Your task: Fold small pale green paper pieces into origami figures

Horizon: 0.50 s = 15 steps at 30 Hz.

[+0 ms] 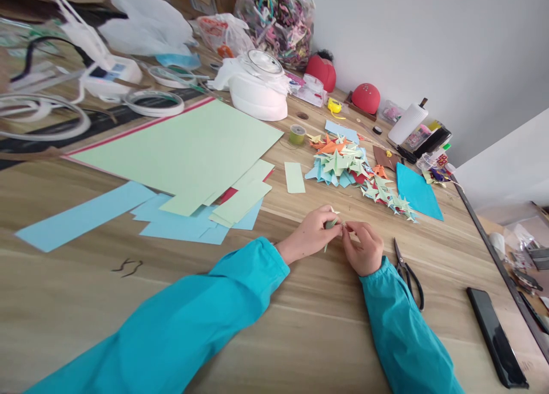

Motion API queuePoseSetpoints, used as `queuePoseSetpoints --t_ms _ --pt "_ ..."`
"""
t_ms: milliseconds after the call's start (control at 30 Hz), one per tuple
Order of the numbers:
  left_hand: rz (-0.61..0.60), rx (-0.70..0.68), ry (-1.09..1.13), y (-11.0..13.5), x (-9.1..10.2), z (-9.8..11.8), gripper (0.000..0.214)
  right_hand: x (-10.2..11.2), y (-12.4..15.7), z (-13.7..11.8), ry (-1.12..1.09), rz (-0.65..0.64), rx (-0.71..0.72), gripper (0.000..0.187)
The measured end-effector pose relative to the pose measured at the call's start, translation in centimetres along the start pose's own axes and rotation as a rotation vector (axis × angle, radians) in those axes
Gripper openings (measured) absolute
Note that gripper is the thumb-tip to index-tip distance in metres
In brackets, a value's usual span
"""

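Note:
Between my hands is a small pale green folded paper star (330,224), mostly hidden by the fingers. My left hand (312,232) is closed around it, with pale points sticking out above and below. The fingertips of my right hand (362,245) pinch at its right side, close against the left fingers. Beyond them lies a heap of folded paper stars (338,159) in green, blue, orange and red. A smaller group of green stars (384,192) lies to its right. One pale green paper slip (294,178) rests left of the heap.
Black-handled scissors (408,274) lie right of my right hand, and a phone (496,335) sits farther right. Blue paper strips (86,215) and a large green sheet (180,148) cover the left side. A thread spool (297,134) and turquoise sheet (418,191) lie beyond my hands.

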State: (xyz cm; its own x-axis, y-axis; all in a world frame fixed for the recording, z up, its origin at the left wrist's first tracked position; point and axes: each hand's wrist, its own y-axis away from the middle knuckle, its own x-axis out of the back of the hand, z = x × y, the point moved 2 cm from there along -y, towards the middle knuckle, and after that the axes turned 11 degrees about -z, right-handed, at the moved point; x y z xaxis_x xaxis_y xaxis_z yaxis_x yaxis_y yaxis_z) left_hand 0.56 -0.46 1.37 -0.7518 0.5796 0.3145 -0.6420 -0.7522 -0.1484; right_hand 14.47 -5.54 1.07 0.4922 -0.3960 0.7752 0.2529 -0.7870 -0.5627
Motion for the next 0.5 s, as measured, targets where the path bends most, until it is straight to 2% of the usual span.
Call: queuePoseSetpoints --t_ms 133,267,500 --pt "0.004 0.008 -0.026 0.03 -0.05 -0.05 0.016 -0.07 -0.07 -0.07 -0.042 -0.041 -0.021 0.013" --pt "0.018 0.012 -0.012 0.06 -0.04 0.01 0.014 -0.08 -0.03 -0.04 -0.016 -0.025 -0.004 0.013" --pt "0.019 -0.032 -0.021 0.03 -0.03 -0.04 0.019 -0.07 0.05 0.11 0.143 -0.033 0.133 0.015"
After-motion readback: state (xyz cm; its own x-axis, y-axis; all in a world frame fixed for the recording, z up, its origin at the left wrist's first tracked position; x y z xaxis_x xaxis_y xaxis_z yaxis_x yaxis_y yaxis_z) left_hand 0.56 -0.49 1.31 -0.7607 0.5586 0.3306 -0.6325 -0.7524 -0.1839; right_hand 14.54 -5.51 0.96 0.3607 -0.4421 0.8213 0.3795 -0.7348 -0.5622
